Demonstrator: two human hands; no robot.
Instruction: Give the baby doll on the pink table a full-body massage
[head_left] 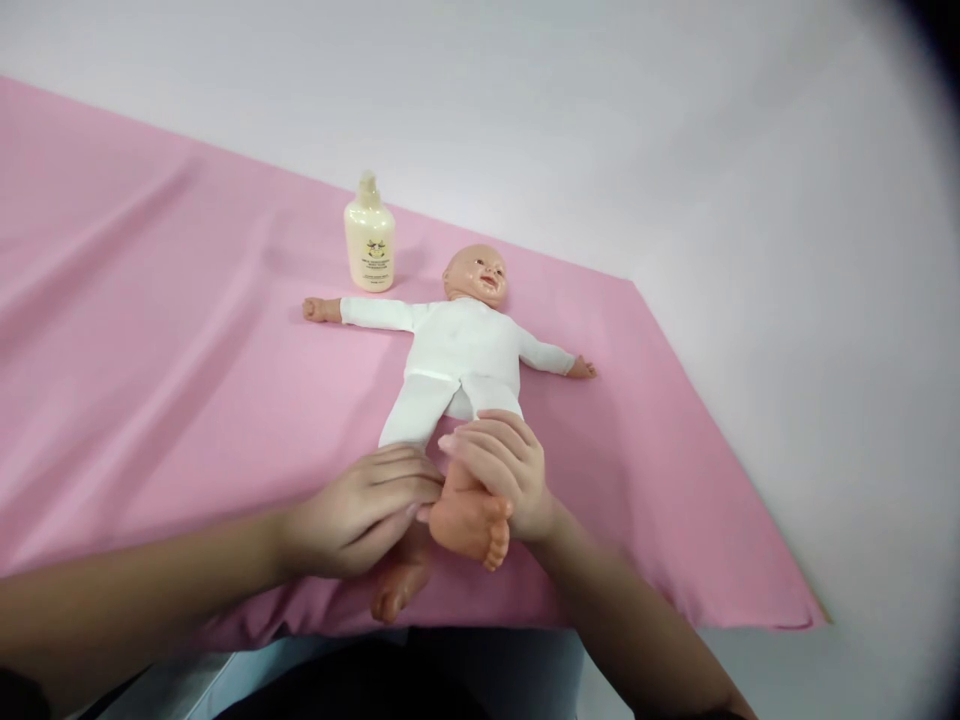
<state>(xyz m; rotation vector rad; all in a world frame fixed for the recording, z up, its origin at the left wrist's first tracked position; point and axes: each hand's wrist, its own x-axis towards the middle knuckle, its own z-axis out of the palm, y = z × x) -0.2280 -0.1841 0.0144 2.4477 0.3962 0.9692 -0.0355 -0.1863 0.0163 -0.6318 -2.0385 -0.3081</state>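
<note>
A baby doll (461,350) in a white suit lies on its back on the pink cloth (187,350), arms spread, head away from me. My right hand (502,470) is wrapped around the doll's lower leg just above the raised bare foot (472,525). My left hand (360,510) rests with its fingertips against the same leg and foot, above the doll's other foot (397,585), which lies on the cloth.
A cream lotion bottle (369,238) with a pump top stands upright beyond the doll's outstretched arm. The pink cloth ends at a front edge near my body and at a right edge (750,540); pale floor lies beyond.
</note>
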